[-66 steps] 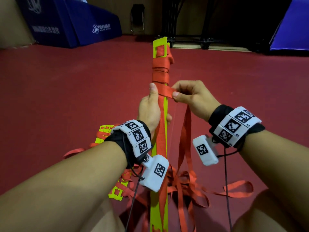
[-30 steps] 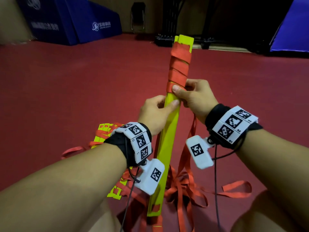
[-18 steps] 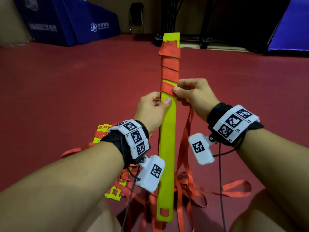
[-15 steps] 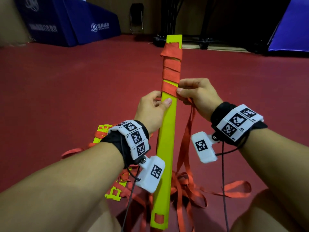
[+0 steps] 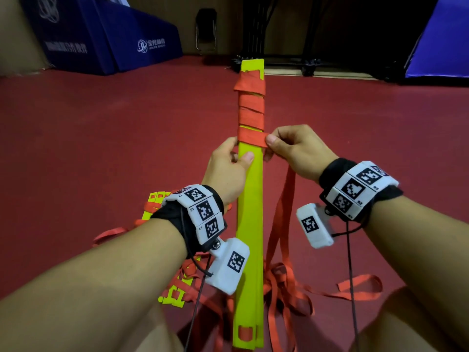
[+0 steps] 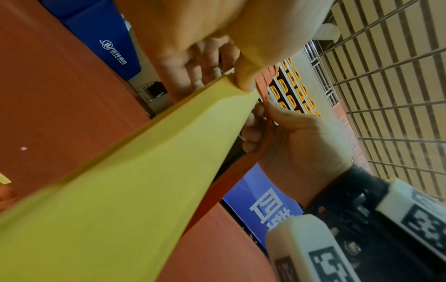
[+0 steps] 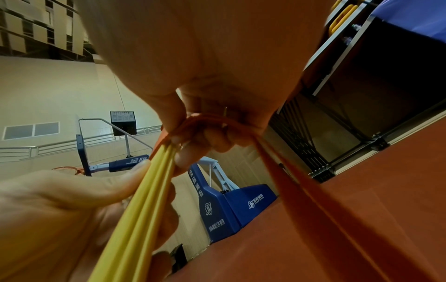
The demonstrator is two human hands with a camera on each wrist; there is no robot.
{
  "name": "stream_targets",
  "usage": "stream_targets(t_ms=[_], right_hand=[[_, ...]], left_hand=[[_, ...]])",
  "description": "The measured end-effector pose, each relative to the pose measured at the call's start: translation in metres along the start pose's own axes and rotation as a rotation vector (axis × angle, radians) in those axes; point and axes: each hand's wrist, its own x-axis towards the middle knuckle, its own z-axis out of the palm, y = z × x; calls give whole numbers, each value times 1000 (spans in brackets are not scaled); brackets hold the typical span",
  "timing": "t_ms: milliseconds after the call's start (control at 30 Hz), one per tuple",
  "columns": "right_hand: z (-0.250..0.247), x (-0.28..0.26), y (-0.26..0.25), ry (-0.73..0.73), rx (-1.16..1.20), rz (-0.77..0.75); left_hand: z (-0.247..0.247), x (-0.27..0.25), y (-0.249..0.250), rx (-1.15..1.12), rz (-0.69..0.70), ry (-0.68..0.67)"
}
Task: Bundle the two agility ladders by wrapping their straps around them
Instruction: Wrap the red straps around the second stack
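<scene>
Left hand (image 5: 228, 168) grips yellow ladder stack (image 5: 250, 224); right hand (image 5: 294, 151) pinches red strap (image 5: 251, 135); slack risks coils loosening; floor tangle (image 5: 284, 288) may snag.

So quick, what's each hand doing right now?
Left hand: grips the yellow rung stack.
Right hand: pinches the red strap against the stack.

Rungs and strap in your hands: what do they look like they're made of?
Rungs: probably rigid plastic, matte yellow-green; flat, straight slats with clean moulded edges and a cut slot near the end. Strap: likely woven nylon or polyester webbing, matte red; it folds flat around the rungs, and the left wrist view shows a ribbed weave. Exact polymer can't be told.
</scene>
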Motion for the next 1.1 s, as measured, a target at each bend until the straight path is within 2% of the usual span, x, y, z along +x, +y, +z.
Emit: stream_targets(t_ms=[367,600,700,767,933,1100], right_hand=[[2,-1,10,-22,166,24],[6,2,15,-12,201,-29],[10,1,13,-6,189,-55],[13,1,10,-3,202,-75],[16,1,5,6,260,-93],[18,1,8,-18,318,-75]], left_hand=[[0,2,-2,-113,-4,-55],[3,4,-7,-296,-88,-83],[4,5,-6,-370,-128,-43],[3,5,-4,-356,-155,-26],[3,5,-8,-292,-124,-85],[8,3,-9,-253,-102,-41]])
